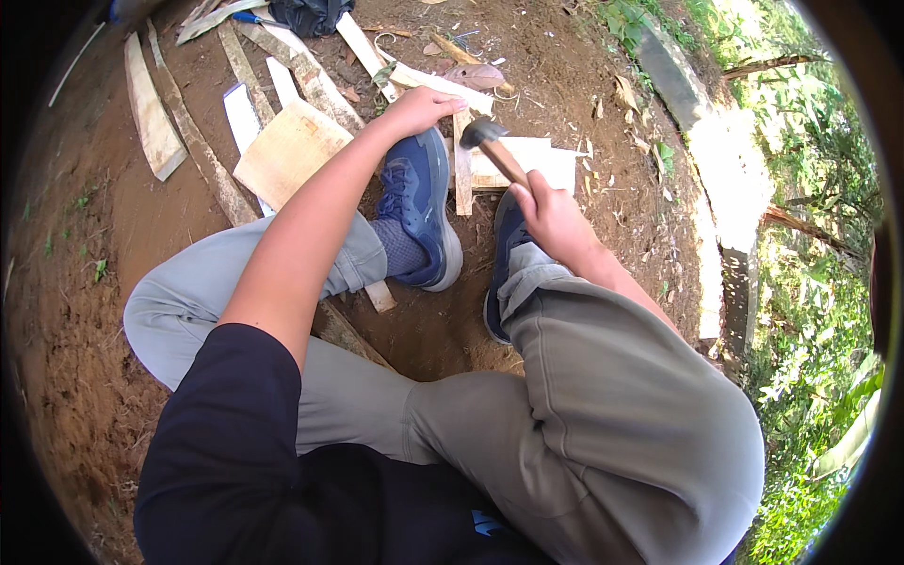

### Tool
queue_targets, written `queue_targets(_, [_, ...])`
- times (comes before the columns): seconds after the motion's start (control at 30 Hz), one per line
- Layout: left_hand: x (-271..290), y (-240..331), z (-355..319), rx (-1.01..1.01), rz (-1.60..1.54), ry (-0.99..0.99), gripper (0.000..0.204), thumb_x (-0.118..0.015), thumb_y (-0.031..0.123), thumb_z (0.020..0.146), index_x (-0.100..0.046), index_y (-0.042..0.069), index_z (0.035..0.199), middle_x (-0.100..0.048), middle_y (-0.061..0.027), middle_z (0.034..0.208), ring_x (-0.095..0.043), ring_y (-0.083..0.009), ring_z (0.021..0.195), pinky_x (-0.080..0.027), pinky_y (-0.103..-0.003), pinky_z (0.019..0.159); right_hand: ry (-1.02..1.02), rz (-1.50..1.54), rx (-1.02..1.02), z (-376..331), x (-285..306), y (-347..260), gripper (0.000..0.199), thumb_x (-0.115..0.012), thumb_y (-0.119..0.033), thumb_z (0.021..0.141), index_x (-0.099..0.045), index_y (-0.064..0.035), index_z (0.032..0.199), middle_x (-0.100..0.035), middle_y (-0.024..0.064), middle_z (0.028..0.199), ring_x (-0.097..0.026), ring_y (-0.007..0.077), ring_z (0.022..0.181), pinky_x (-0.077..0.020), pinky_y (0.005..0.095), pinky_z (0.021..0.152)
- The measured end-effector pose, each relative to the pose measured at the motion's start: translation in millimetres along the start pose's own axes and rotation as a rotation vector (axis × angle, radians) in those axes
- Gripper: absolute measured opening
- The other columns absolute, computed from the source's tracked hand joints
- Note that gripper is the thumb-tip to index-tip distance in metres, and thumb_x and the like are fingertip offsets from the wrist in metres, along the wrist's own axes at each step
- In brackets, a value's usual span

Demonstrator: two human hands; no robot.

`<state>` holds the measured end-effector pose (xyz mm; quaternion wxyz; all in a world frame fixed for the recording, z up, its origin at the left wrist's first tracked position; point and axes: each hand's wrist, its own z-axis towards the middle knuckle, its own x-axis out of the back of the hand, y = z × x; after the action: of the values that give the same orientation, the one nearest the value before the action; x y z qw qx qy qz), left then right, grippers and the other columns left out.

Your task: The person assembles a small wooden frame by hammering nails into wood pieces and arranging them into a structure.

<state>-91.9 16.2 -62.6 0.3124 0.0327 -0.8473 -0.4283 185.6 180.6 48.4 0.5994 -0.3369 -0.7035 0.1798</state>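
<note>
Outdoors, grips a hammer [508, 165] in the right hand [556, 221], with fingers wrapped round the wooden handle and the dark metal head close to the upper part of a narrow wooden strip [462, 176]. Reaches past a blue left shoe [420, 202] with the left hand [424, 110], setting fingertips at the strip's top end, too small in view to tell whether clamped or merely resting. Has the strip just to the right of the shoe, across the left edge of some pale boards [553, 167]. Faces, on the brown soil [127, 221] to the left, a squarish piece of wood [292, 153], long rough slats [153, 118] and a dark bag [309, 14], with sunlit greenery [810, 132] along the right.
</note>
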Motion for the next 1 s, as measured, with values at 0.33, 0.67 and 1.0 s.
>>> queue_targets(0.33, [3,6,-11,-0.009,-0.054,0.018,0.05,-0.068,0.049,0.098,-0.074,0.008,0.127,-0.077,-0.0059,0.102,-0.06,-0.0142,0.071,-0.056,-0.031,0.071,0.249,0.176,-0.042,6,46,-50,0.028,-0.052,-0.03,0.109,-0.05,-0.0024,0.104,-0.063,0.028,0.067,-0.065,0.0522,0.067,-0.0479,0.0569,0.057])
queue_targets(0.67, [-2,8,-8,-0.005,-0.061,0.05,0.041,-0.067,0.041,0.1,-0.075,0.01,0.126,-0.078,-0.0055,0.116,-0.064,-0.0128,0.073,-0.057,-0.031,0.073,0.149,0.144,-0.07,8,48,-62,0.029,-0.051,-0.028,0.108,-0.051,-0.0001,0.101,-0.064,0.0325,0.071,-0.066,0.053,0.071,-0.0513,0.0599,0.063])
queue_targets(1.0, [-4,-2,-6,0.024,-0.073,0.006,0.04,-0.066,0.043,0.1,-0.074,0.015,0.128,-0.078,-0.0044,0.109,-0.064,-0.0128,0.074,-0.056,-0.03,0.074,0.147,0.145,-0.054,6,34,-57,0.027,-0.052,-0.027,0.107,-0.05,-0.0012,0.103,-0.063,0.031,0.069,-0.064,0.0536,0.067,-0.0504,0.0613,0.06])
